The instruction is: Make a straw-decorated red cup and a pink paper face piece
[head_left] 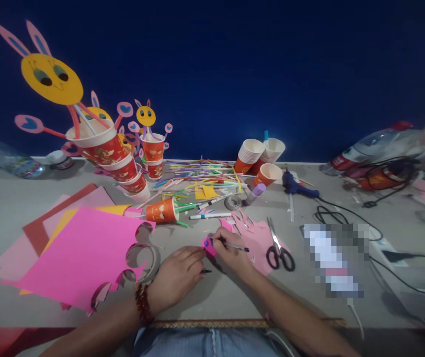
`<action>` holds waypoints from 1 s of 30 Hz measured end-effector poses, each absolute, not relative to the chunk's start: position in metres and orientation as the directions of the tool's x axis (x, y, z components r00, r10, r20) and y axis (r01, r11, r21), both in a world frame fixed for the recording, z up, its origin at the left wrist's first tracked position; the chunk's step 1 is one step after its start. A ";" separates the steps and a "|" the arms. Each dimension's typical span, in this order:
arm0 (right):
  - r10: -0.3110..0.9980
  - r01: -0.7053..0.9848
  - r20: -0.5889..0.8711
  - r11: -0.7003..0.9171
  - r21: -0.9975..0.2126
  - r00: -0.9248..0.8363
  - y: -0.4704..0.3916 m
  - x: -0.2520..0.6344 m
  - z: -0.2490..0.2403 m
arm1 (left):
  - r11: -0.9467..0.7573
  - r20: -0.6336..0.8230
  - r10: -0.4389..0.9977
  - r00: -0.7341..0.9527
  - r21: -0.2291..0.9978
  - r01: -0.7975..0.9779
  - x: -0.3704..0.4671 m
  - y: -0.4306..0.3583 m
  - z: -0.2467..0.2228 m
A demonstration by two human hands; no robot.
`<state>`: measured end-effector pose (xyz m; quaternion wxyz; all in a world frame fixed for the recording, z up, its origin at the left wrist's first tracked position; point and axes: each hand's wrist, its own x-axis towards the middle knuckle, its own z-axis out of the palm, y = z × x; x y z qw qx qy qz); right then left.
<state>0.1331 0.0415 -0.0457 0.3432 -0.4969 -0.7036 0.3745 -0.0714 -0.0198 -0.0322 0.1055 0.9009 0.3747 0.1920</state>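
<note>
My right hand point(231, 250) is closed round a slim pen point(240, 247), its tip end over a small pink paper cutout point(208, 247) with a blue patch. With its fingertips, my left hand point(177, 275) holds the cutout's left edge against the table. A dark pointed thing point(207, 271) sticks out under the left fingers; its kind is unclear. Right of my hands, black-handled scissors point(280, 253) lie partly on pale pink paper scraps point(259, 243). A white marker with a blue end point(210, 215) rests beyond my hands.
Bright pink card sheets point(82, 258) and a tape roll point(149, 260) lie left. Stacked red cups point(123, 171) bear rabbit figures point(52, 79). Pipe cleaners point(197, 173), paper cups point(249, 153), a glue stick point(254, 194) and a glue gun point(297, 187) stand or lie behind. Cables point(346, 208) run right.
</note>
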 end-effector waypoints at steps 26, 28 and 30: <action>0.961 0.408 0.121 0.218 -0.886 -0.249 0.041 0.133 -0.041 | -0.702 0.277 0.711 0.646 0.326 0.633 -0.072 -0.020 -0.035; 0.961 0.409 0.119 0.216 -0.886 -0.250 0.041 0.132 -0.041 | -0.697 0.270 0.716 0.644 0.330 0.636 -0.072 -0.020 -0.035; 0.960 0.409 0.119 0.217 -0.887 -0.252 0.040 0.132 -0.041 | -0.691 0.267 0.721 0.639 0.334 0.640 -0.071 -0.020 -0.035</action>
